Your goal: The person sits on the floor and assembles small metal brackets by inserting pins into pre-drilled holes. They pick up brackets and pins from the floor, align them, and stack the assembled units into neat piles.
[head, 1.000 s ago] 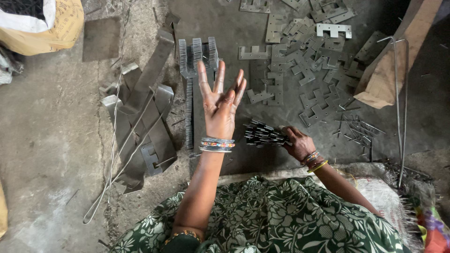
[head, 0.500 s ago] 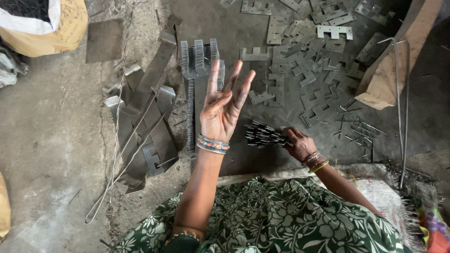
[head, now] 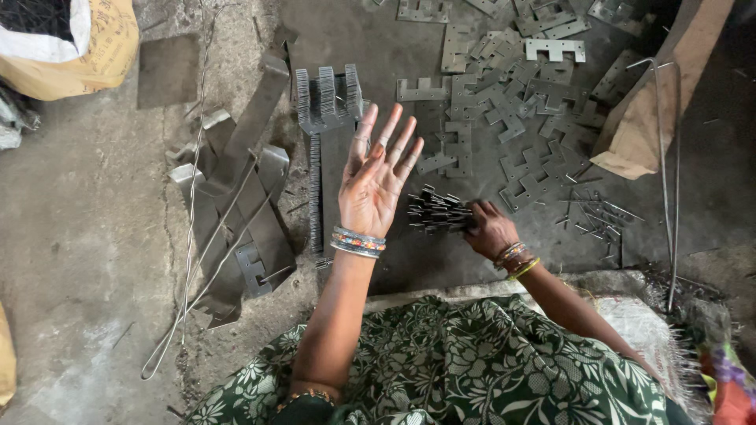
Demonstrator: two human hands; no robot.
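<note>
Steel is everywhere on this floor, and most of it lies in sorted heaps. The right hand (head: pixel 490 228) is closed around 1 end of a bundle of thin metal strips (head: pixel 437 212), holding it low over the ground so the loose ends fan out to the left; the tight grip looks meant to keep the strips from sliding apart. The left hand (head: pixel 379 177) is raised and empty, palm up toward the camera, fingers spread wide and touching nothing, just left of the bundle's free ends. Bangles ring both wrists.

Just beyond the left hand lies a tall stack of stamped plates (head: pixel 324 118) on edge, packed face to face so the notches line up. Farther off and to the right, loose notched plates (head: pixel 504 102) lie flat and overlapping in a scatter, as if tipped out. A few stray pins (head: pixel 594 212) lie right of the bundle. On the left, bent sheet offcuts (head: pixel 236 205) and long wires (head: pixel 193 236) lean over one another.

Underfoot is bare, dusty concrete, grey and stained. A yellow sack (head: pixel 71 43) sits at the far left corner, a wooden block (head: pixel 654 102) at the far right, and green flowered cloth (head: pixel 472 370) covers the person's lap at the near edge.
</note>
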